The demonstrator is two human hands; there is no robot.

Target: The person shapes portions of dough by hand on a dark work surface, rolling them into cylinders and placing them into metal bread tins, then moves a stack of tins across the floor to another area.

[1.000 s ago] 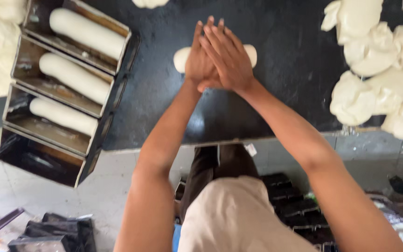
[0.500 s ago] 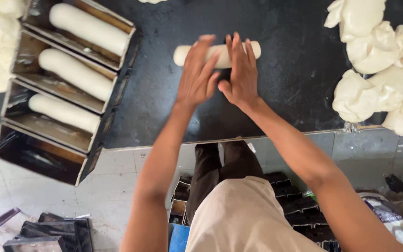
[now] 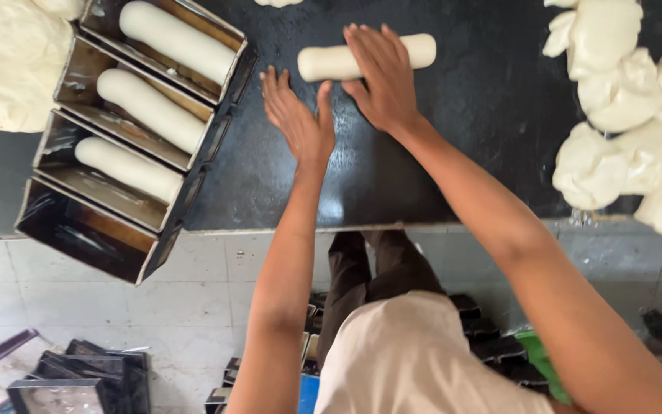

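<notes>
Nearest the camera, below the edge of the dark, smooth surface (image 3: 438, 176), stacks of empty dark metal tins (image 3: 78, 379) lie on the pale tiled floor (image 3: 193, 307).

On the surface itself the step in hand looks like rolling a piece of dough into a log. The left hand (image 3: 296, 115) lies flat and fully open, fingers spread, palm down on the bare surface just beside the near left end of the pale, smooth cylinder of dough (image 3: 369, 60); it grips nothing. The right hand (image 3: 381, 77) is likewise open and flat, its palm and fingers pressed on top of the middle of the cylinder, which lies crosswise near the far edge of the surface.

To the left a row of four joined rectangular metal loaf tins (image 3: 128, 142) sits at an angle: three hold dough logs, the nearest is empty. Judging by that, the next move calls for a gentle two-handed lift by the ends so that the log keeps its shape.

Rough lumps of white dough (image 3: 630, 115) are heaped on the right, and a large pale dough mass (image 3: 9, 61) lies far left.
</notes>
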